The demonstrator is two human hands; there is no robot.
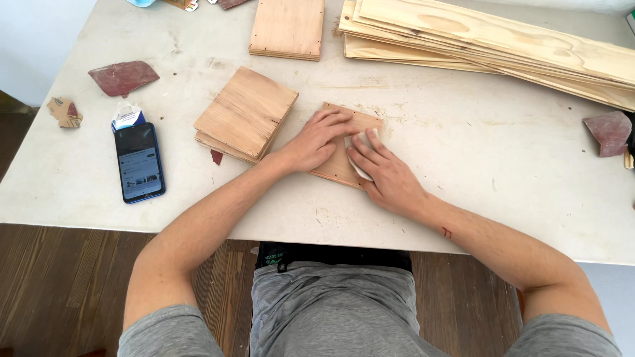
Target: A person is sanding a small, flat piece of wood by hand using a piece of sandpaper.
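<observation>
Hands flat on a small wood panel (347, 149) mid-table: left hand (316, 140) spreads its fingers to pin it, right hand (385, 173) presses sandpaper (359, 153) under closed fingers. Panel looks thin, stiff, light; likely to slide, so press its face or grip its edges.

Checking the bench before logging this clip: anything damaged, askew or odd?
Minor only. Torn reddish sandpaper scraps lie scattered: one far left, one at the right edge, a small bit by the square stack. The long plank pile is fanned unevenly. Both hands rest flat on the small panel.
</observation>
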